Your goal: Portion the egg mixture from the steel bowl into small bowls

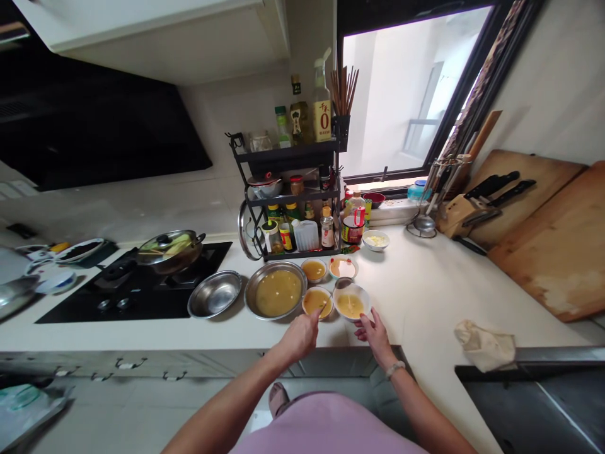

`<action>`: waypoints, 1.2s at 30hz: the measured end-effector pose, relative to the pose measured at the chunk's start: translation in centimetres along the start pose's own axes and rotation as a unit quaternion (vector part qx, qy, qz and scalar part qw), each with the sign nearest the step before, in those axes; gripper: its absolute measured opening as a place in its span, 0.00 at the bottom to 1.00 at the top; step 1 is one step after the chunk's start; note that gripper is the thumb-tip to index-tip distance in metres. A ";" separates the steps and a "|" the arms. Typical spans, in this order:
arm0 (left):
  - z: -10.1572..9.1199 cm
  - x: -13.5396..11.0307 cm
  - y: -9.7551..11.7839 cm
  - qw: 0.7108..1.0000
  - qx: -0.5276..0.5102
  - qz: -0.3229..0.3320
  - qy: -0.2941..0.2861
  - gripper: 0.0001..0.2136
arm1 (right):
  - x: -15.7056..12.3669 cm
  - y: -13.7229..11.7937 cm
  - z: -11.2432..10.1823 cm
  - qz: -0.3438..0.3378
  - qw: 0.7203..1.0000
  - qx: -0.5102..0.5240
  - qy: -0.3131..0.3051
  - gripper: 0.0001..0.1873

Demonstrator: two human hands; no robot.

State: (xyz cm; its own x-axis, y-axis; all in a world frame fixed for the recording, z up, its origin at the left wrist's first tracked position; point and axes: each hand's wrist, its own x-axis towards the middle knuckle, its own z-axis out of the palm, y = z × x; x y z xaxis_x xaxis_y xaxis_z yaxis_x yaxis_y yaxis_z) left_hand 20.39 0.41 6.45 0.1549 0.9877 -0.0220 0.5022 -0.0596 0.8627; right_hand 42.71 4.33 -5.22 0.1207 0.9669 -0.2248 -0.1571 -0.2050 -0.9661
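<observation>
Two small bowls of yellow liquid stand at the counter's front edge. My left hand (299,335) is closed in a pinch on a thin utensil that dips into the left small bowl (317,302). My right hand (373,331) rests with fingers curled against the near rim of the white bowl (351,302). Beside them on the left sits a large steel pan (276,290) of the same yellow liquid. Behind them are two more small dishes, one yellow (314,270) and one pale with red bits (343,267).
An empty steel bowl (215,294) lies by the black hob (137,284), which carries a lidded wok (170,249). A spice rack (293,202) stands behind. To the right are a knife block (466,211), wooden boards (548,239), a crumpled cloth (484,345) and a sink edge (534,359).
</observation>
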 end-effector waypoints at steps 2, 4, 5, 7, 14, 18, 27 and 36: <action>-1.0 -0.2 -0.3 0.999 -0.044 -0.021 0.026 0.14 | 0.0 0.0 0.0 0.000 1.000 -0.002 -0.001 0.46; -2.5 -0.5 -0.7 0.996 -0.045 -0.052 0.057 0.10 | 0.0 0.1 0.0 -0.001 1.000 -0.005 -0.002 0.45; -3.5 -0.6 -1.0 0.994 -0.036 -0.066 0.073 0.08 | 0.1 0.2 0.0 0.000 1.000 -0.005 0.000 0.45; -5.8 -0.9 -1.9 0.989 0.006 -0.095 0.117 0.07 | 0.1 0.2 -0.1 0.002 1.000 -0.008 0.002 0.45; -12.3 -2.2 -6.9 0.943 0.121 -0.252 0.183 0.12 | 0.3 0.3 -0.2 -0.001 1.000 -0.017 -0.001 0.46; -12.7 -1.6 -8.6 0.937 0.101 -0.279 0.186 0.15 | 0.2 0.1 -0.1 0.003 1.000 -0.015 0.001 0.46; -10.6 0.1 -7.7 0.940 -0.056 -0.316 0.114 0.09 | 0.0 -0.1 0.1 0.004 1.000 -0.013 0.007 0.45; -10.9 -0.8 -6.3 0.882 -0.326 -0.324 0.104 0.04 | 0.0 -0.1 0.0 0.006 1.000 -0.018 0.004 0.46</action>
State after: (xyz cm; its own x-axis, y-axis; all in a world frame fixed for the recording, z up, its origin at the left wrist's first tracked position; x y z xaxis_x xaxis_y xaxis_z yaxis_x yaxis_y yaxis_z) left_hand 7.88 1.56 6.53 -0.1795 0.7926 -0.5828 -0.1781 0.5564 0.8116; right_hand 42.75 4.36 -5.18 0.1264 0.9633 -0.2368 -0.1239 -0.2215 -0.9673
